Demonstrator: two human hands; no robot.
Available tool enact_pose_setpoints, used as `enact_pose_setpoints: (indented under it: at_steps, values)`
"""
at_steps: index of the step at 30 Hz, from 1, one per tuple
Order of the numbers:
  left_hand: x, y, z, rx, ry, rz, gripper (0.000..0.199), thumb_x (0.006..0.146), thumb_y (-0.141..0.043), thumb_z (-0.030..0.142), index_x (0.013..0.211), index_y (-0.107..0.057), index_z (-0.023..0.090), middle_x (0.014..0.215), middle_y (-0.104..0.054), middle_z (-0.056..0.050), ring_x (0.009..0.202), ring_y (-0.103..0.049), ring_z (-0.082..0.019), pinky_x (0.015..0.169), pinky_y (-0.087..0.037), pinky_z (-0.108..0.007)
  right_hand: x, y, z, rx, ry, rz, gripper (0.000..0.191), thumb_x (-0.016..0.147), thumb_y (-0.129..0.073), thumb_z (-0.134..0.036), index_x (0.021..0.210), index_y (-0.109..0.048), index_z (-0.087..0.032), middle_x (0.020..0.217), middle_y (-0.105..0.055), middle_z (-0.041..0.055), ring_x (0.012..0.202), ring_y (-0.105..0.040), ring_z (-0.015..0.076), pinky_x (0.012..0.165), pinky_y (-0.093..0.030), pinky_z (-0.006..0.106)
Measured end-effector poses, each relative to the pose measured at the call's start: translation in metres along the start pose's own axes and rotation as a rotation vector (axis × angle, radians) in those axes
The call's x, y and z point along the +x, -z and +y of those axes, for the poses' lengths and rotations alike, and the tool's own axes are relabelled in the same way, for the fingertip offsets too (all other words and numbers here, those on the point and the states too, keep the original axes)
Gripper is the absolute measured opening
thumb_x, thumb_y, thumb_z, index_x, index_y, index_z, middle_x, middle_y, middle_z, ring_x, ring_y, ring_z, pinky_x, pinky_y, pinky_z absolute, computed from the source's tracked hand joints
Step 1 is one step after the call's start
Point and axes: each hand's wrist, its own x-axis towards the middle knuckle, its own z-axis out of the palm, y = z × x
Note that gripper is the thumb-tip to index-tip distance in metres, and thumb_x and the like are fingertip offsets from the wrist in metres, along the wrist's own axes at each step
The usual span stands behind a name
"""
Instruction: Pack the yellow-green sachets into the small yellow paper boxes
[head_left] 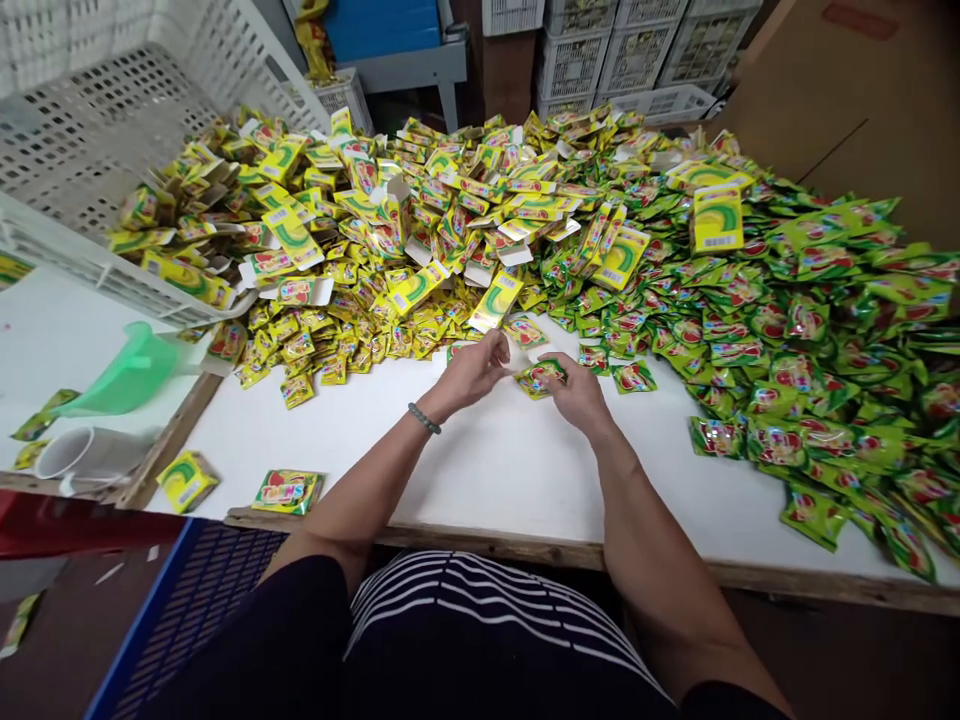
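Pinched in my right hand point(579, 398) is a small green candy packet point(537, 379) with red print, held low over the white tabletop point(480, 470). My left hand point(474, 374), a beaded bracelet at its wrist, is closed just left of that packet; whatever its fingertips grip is too small to make out. Beyond my hands lies a flat yellow-green packet point(526, 332), beside a yellow carton point(496, 301) leaning on the heap. More green packets point(634, 376) lie right of my right hand. Small yellow packets point(360, 340) cover the table to the left of my hands.
Yellow cartons point(450, 200) are heaped along the back, green packets point(810, 350) on the right. A white crate point(97, 260) tips in from the left. Near it are a green scoop point(131, 375) and a white mug point(94, 458). Two boxes, one flat point(288, 491), lie front left.
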Motion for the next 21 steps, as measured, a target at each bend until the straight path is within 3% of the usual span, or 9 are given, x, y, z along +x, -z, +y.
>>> enact_pose_setpoints:
  at_steps: [3, 7, 11, 16, 21]
  values:
    - [0.037, 0.004, 0.002, 0.33, -0.074, -0.025, 0.022, 0.083, -0.056, 0.014, 0.105, -0.058, 0.016, 0.106, -0.068, -0.012, 0.098, -0.063, -0.024, 0.084, -0.046, -0.034, 0.003, 0.012, 0.005, -0.232, -0.123, 0.073, 0.034, 0.079, -0.056, -0.034, 0.108, -0.067, -0.022, 0.075, -0.068, 0.0059, 0.071, -0.06, 0.0239, 0.068, -0.046, 0.034]
    - [0.093, -0.011, 0.0, 0.595, -0.254, -0.302, 0.051, 0.07, -0.064, 0.007, 0.121, -0.059, 0.015, 0.133, -0.058, -0.016, 0.12, -0.053, -0.029, 0.101, -0.037, -0.037, 0.004, 0.02, 0.008, -0.327, -0.204, 0.167, 0.04, 0.079, -0.053, -0.029, 0.115, -0.066, -0.018, 0.085, -0.071, 0.0121, 0.082, -0.063, 0.0292, 0.075, -0.046, 0.038]
    - [0.128, -0.028, -0.008, 0.686, -0.211, -0.479, 0.064, 0.056, -0.08, 0.014, 0.117, -0.063, 0.014, 0.122, -0.065, -0.017, 0.118, -0.05, -0.034, 0.096, -0.038, -0.039, 0.004, 0.023, 0.005, -0.299, -0.226, 0.27, 0.039, 0.081, -0.051, -0.03, 0.114, -0.065, -0.017, 0.092, -0.071, 0.0145, 0.088, -0.064, 0.0313, 0.08, -0.047, 0.041]
    - [0.133, -0.029, -0.009, 0.672, -0.224, -0.401, 0.048, 0.049, -0.088, 0.029, 0.088, -0.067, 0.009, 0.095, -0.067, -0.019, 0.098, -0.056, -0.033, 0.09, -0.036, -0.037, 0.006, 0.028, 0.003, -0.141, -0.223, 0.49, 0.034, 0.08, -0.054, -0.038, 0.105, -0.067, -0.019, 0.086, -0.069, 0.0116, 0.083, -0.062, 0.0292, 0.08, -0.048, 0.043]
    - [0.096, -0.027, 0.003, 0.296, -0.069, -0.155, 0.032, 0.071, -0.075, 0.039, 0.088, -0.066, 0.014, 0.079, -0.064, -0.007, 0.075, -0.056, -0.021, 0.066, -0.035, -0.029, 0.009, 0.035, 0.003, 0.19, -0.057, 0.645, 0.039, 0.083, -0.052, -0.044, 0.111, -0.063, -0.019, 0.102, -0.068, 0.0104, 0.091, -0.062, 0.0239, 0.085, -0.05, 0.04]
